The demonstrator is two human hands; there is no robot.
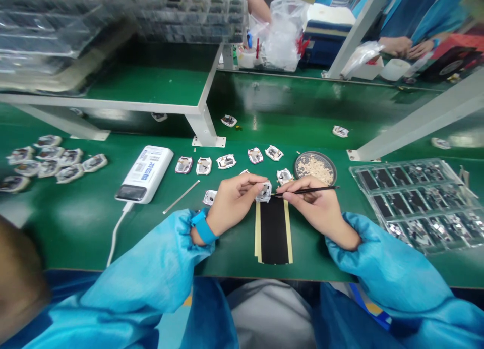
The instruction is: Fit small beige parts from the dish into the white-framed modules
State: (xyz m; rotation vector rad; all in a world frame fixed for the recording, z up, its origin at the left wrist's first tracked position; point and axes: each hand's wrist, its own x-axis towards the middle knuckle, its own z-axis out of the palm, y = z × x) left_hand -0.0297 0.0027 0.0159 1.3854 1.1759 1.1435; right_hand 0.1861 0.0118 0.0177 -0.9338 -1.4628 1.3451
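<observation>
Between the thumb and fingers of my left hand (235, 200) is a small white watch case (263, 191) with parts inside. My right hand (315, 202) pinches dark tweezers (321, 189) like a pen, their tip at the right side of the case. Just below both hands lies a black mat (274, 233) with pale tape along its sides. Behind my right hand stands a round dish (315, 168) of small beige pieces. More watch cases (226, 161) lie in a loose row beyond my left hand, one partly covered by it.
A white power bank (145, 175) with a cable and a thin metal strip (181, 196) lie to the left, near a cluster of cases (49, 160). At right sits a clear tray (416, 202) of parts. A raised shelf (151, 81) and posts stand behind; another person's hands (408, 47) show beyond.
</observation>
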